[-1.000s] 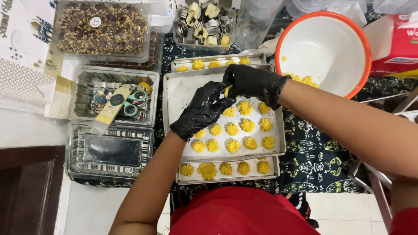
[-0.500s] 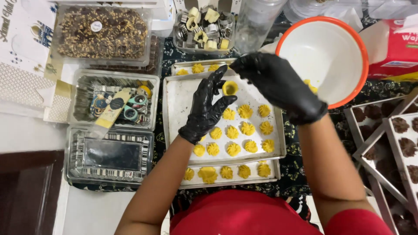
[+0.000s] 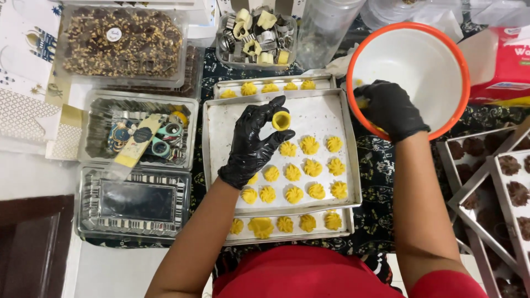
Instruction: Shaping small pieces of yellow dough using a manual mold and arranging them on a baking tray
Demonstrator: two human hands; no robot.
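small yellow mould (image 3: pixel 281 120) is pinched in left hand (image 3: pixel 251 144) grip above tray (image 3: pixel 221 127), kept ready for filling; right hand (image 3: pixel 389 108) grip is curled into dough in bowl (image 3: pixel 462 72).

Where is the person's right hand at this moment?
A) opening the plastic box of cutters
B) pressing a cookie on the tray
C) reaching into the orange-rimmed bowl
C: the gloved right hand sits over the rim inside the orange-rimmed bowl, while the left hand holds a small yellow mould above the baking tray.
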